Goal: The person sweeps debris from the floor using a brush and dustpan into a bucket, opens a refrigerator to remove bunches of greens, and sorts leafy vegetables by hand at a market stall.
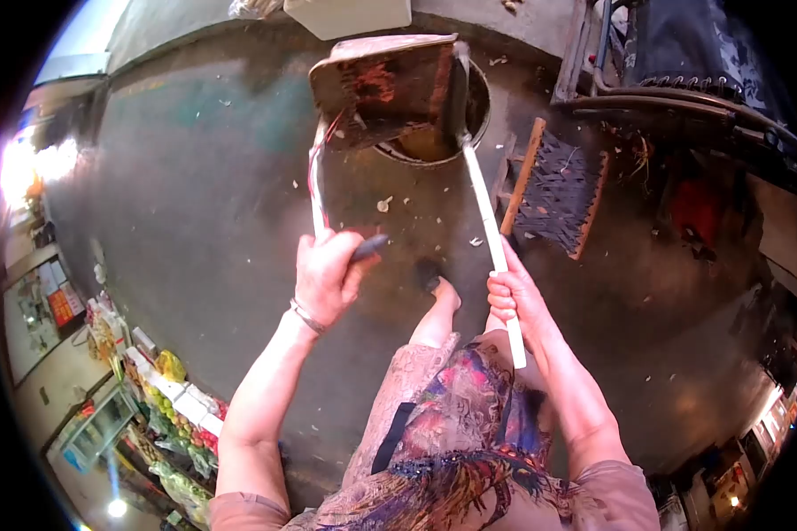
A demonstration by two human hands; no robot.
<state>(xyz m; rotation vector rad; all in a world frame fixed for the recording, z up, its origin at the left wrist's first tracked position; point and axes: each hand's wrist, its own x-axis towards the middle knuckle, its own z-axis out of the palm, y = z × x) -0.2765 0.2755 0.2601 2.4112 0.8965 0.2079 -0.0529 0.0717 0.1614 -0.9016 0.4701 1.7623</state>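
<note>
A brown, stained box-like scoop point(385, 84), resembling a dustpan, is tilted over a round bin point(425, 149). My left hand point(329, 276) is closed at the lower end of a pale pole point(317, 181) with red strands along it, which runs up to the scoop's left side. A dark grey rounded grip point(369, 248) sticks out past its thumb; whether it belongs to the pole I cannot tell. My right hand point(518, 296) wraps round a long white stick point(483, 199), whose top meets the scoop's right side and whose lower end reaches my lap.
A low wooden stool with a woven dark seat point(558, 190) stands right of the white stick. Metal-framed furniture point(682, 93) is at upper right, a white box point(347, 13) at the top. Scraps lie on the concrete floor point(195, 203). Fruit point(173, 411) is displayed at lower left.
</note>
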